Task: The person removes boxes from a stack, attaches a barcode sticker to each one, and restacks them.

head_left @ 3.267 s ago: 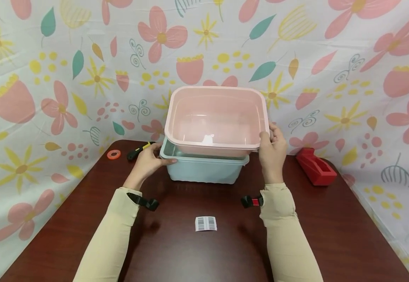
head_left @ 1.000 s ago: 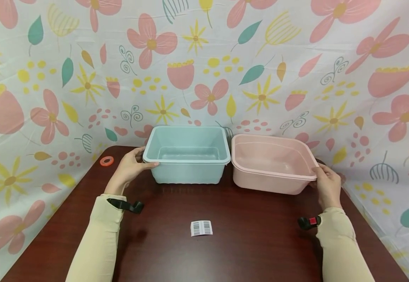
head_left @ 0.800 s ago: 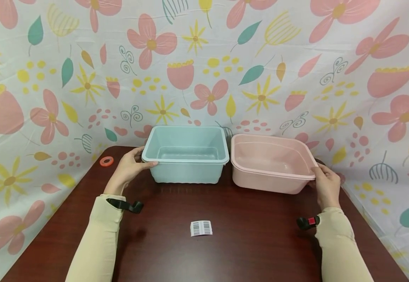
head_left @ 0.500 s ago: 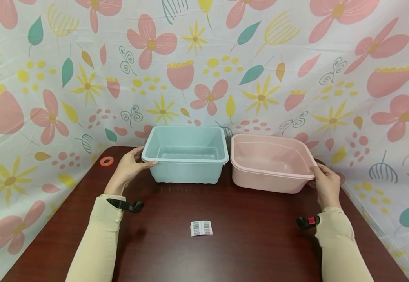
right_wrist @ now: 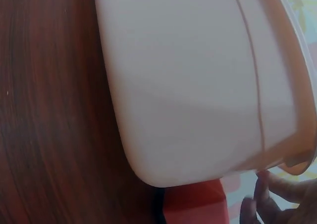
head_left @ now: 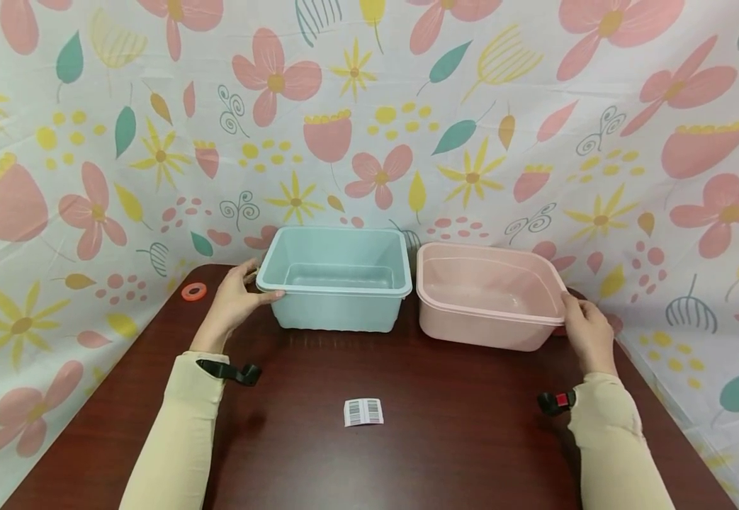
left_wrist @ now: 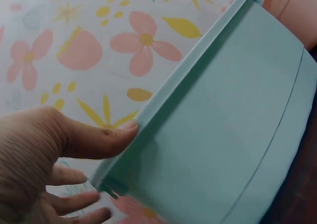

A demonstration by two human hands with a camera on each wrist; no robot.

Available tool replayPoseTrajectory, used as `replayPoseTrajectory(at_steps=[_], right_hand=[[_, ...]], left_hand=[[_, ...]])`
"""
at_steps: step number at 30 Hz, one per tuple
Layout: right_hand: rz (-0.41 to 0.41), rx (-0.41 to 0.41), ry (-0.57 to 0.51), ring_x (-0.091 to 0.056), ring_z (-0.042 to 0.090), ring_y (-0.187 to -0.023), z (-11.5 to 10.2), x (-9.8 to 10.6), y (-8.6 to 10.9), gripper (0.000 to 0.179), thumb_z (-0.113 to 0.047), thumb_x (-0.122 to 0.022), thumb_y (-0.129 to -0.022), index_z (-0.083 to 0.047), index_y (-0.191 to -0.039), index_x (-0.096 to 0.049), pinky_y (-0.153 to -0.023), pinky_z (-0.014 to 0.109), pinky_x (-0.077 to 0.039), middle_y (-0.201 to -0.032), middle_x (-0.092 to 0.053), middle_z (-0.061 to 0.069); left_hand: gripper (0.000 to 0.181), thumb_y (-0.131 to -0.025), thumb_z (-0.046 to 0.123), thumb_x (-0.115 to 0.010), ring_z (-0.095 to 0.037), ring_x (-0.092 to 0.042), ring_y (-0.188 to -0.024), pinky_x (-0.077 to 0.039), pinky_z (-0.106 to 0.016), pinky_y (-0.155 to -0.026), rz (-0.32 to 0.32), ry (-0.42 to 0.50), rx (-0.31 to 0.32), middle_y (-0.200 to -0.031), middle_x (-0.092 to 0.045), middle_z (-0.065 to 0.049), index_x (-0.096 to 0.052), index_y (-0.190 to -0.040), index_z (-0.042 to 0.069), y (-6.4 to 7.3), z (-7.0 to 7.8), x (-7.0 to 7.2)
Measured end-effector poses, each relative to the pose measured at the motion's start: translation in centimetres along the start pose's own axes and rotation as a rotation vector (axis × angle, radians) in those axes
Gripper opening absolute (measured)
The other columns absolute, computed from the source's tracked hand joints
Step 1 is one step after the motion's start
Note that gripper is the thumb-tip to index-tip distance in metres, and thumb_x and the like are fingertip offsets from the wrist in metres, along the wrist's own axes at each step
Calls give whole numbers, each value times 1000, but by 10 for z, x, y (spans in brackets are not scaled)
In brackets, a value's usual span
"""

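A light blue plastic basin (head_left: 337, 312) stands upright at the back of the table, left of a pink plastic basin (head_left: 490, 328). My left hand (head_left: 232, 304) is at the blue basin's left front corner. In the left wrist view its thumb (left_wrist: 106, 140) lies against the rim, while the other fingers hang loose past the corner. Beside the pink basin's right end is my right hand (head_left: 589, 336). Its fingers (right_wrist: 277, 184) show just under the rim corner in the right wrist view, not curled round it.
A white barcode label (head_left: 363, 411) lies on the dark wooden table (head_left: 446, 432) in front of the basins. An orange tape roll (head_left: 193, 291) sits at the left edge. A red tape dispenser (right_wrist: 195, 204) is mostly hidden behind the pink basin. Flowered cloth (head_left: 369, 92) hangs behind.
The pink basin has come from above the blue one to the table at its right. Since half a second ago, my right thumb has left its rim and my left fingers have loosened.
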State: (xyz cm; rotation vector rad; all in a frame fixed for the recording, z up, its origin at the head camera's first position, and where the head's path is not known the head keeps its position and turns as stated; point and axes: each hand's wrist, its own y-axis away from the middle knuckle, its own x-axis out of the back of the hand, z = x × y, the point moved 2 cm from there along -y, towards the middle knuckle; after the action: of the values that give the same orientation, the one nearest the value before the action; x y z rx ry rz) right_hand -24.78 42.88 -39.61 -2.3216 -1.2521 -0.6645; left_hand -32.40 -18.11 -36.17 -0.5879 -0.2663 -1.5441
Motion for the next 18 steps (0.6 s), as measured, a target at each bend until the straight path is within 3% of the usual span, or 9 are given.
replayPoseTrajectory(at_steps=[2, 5, 7, 10, 13, 15, 18], right_hand=[[-1, 48, -12, -33, 51, -139, -4, 1, 1, 74, -56, -35, -103, -1, -151, -39, -111, 61, -27, -148, -41, 32], [29, 194, -57, -23, 45, -146, -14, 2, 4, 69, -48, -42, -105, -15, -162, -20, -116, 60, -18, -159, -28, 27], [50, 326, -78, -17, 42, -149, -24, 3, 10, 73, -40, -47, -105, -23, -163, -9, -118, 59, -12, -163, -20, 23], [87, 520, -62, -18, 39, -150, -40, -1, 26, 74, -30, -57, -102, -25, -163, -16, -120, 56, -12, -163, -22, 20], [105, 636, -82, -38, 29, -142, -55, -14, 51, 66, -21, -66, -97, -21, -157, -37, -116, 41, -28, -155, -40, 18], [65, 698, -157, -47, 19, -135, -66, -26, 73, 59, -10, -67, -96, -14, -151, -47, -112, 33, -35, -149, -49, 17], [-67, 780, -298, -55, 8, -124, -85, -47, 108, 51, 7, -65, -92, 0, -141, -54, -104, 24, -42, -140, -56, 21]], left_hand=[[90, -84, 31, -84, -40, -38, -139, -36, -58, -108, 69, -88, -73, -154, -32, -22, -36, -154, 2, 4, 8, 2], [66, -88, 30, -80, -38, -48, -127, -41, -57, -102, 173, -148, -249, -142, -47, -20, -53, -142, 3, 13, 25, 5], [47, -90, 26, -78, -32, -57, -115, -48, -53, -93, 165, -119, -366, -128, -59, -14, -63, -130, 6, 22, 37, 4], [27, -92, 23, -76, -18, -64, -95, -53, -41, -77, 38, -110, -478, -104, -69, 0, -71, -117, 13, 37, 47, -6], [20, -93, 28, -75, -7, -64, -87, -52, -32, -71, -140, -153, -496, -95, -70, 10, -72, -111, 19, 53, 49, -27], [20, -93, 30, -75, -6, -64, -87, -52, -31, -72, -254, -173, -492, -93, -69, 12, -71, -110, 21, 64, 49, -46], [25, -91, 34, -76, -10, -66, -90, -54, -33, -77, -404, -203, -479, -95, -69, 9, -70, -111, 19, 82, 47, -75]])
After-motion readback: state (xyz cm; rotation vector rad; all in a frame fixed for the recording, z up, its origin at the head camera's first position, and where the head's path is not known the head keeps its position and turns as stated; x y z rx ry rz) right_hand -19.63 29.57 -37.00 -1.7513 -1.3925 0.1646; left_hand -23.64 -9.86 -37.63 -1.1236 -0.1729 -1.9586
